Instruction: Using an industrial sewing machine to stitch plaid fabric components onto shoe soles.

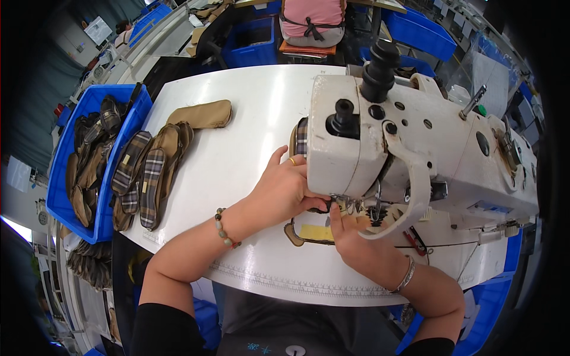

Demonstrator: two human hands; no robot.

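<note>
White metal sewing machine [451, 130]: stands on the right of the glossy white desk [243, 139], its head reaching left over the work.
Tan-and-plaid fabric piece [301, 136]: shows beyond the left hand [281, 188], at the left side of the machine's head.
Dark-edged tan piece with a yellow patch [317, 232]: lies on the desk just nearer than the needle area; whether it joins the plaid part is hidden.
Left hand: thumb and fingers drawn together, pinching a small dark edge of the dark-edged piece beside the needle area.
Right hand [363, 243]: index fingertip extended at the needle area, close to the left thumb; other fingers curl beneath the head, and whether they grip anything cannot be told.
Red-handled tool [415, 242]: on the desk, right of the right hand.
Plaid-and-tan padded pieces [152, 178]: overlap along the desk's left edge.
Flat tan piece with a rounded end [205, 114]: at the far left, against that pile.
Blue plastic bin [105, 213]: left of the pile, filled with similar pieces.
</note>
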